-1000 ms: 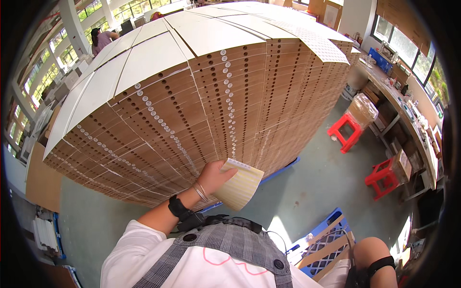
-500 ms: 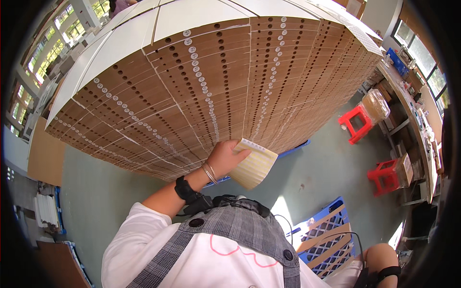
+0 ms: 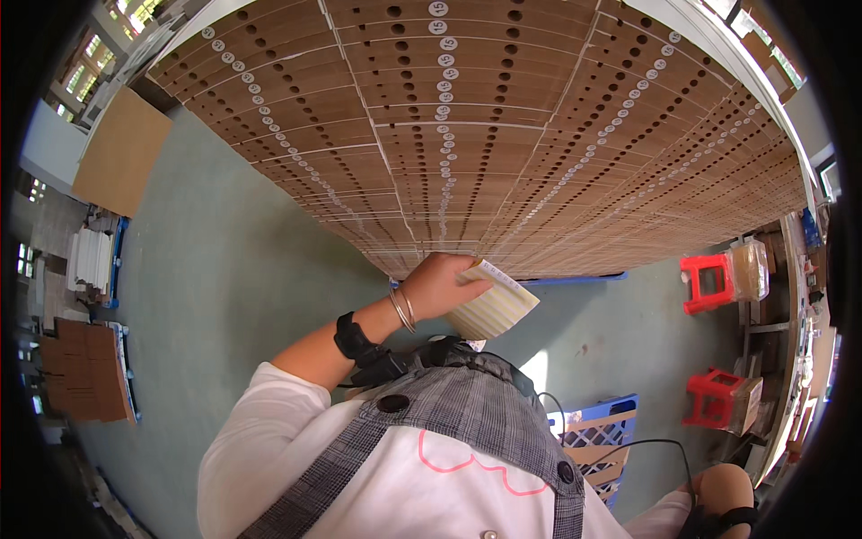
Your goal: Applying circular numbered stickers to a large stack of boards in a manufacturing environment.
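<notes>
My left hand [image 3: 438, 286] grips a sheet of stickers [image 3: 499, 307], with yellowish and pale stripes and a row of small marks along its upper edge. The thumb lies on top of the sheet and the other fingers go beneath it. Just beyond the hand rises a tall stack of flat brown cartons [image 3: 458, 153], with rows of dark round holes and columns of round white stickers down its side. My bent right arm [image 3: 727, 490] shows at the lower right edge; its hand is out of view.
Beneath the stack, a blue pallet edge [image 3: 575, 280] shows. Another blue pallet [image 3: 597, 431] with brown strips lies near my right side. Two red stools [image 3: 707, 284] stand at right by a long workbench [image 3: 795, 314]. At left are a brown board [image 3: 121, 153] and stacked white panels [image 3: 92, 259].
The view has swung so the stack's side fills more of the top and the stools sit farther right and lower. My left hand keeps its hold on the sticker sheet.
</notes>
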Action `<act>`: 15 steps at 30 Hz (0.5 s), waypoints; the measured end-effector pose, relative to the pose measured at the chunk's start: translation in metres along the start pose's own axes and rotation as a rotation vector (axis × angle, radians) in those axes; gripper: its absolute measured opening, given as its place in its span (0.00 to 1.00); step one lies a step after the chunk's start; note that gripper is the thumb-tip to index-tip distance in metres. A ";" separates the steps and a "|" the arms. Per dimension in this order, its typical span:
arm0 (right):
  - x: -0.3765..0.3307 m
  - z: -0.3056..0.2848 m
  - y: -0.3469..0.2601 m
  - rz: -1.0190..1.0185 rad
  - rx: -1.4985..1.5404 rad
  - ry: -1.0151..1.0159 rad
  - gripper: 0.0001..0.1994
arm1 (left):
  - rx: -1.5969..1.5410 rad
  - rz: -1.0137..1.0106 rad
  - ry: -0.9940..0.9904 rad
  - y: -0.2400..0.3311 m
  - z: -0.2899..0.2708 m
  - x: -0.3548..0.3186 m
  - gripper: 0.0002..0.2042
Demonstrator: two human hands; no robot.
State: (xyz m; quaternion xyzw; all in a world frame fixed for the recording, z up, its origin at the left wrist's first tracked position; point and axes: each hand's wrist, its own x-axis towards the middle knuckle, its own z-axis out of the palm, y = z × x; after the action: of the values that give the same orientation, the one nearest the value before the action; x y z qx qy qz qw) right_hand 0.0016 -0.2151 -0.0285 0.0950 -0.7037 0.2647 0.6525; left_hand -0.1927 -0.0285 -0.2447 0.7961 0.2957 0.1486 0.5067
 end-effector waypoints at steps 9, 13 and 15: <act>0.009 0.015 0.014 0.138 -0.032 0.008 0.14 | -0.034 0.091 -0.015 -0.032 -0.006 -0.025 0.17; 0.005 0.015 0.013 0.176 -0.040 0.015 0.14 | -0.004 0.115 -0.083 -0.031 0.001 -0.020 0.16; 0.003 0.013 0.009 0.195 -0.041 0.016 0.14 | 0.094 0.113 -0.106 -0.026 0.005 -0.017 0.13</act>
State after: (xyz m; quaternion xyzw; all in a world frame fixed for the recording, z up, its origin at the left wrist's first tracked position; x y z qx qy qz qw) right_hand -0.0142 -0.2129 -0.0280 0.0104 -0.7097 0.3132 0.6310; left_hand -0.2112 -0.0348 -0.2691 0.8410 0.2298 0.1203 0.4748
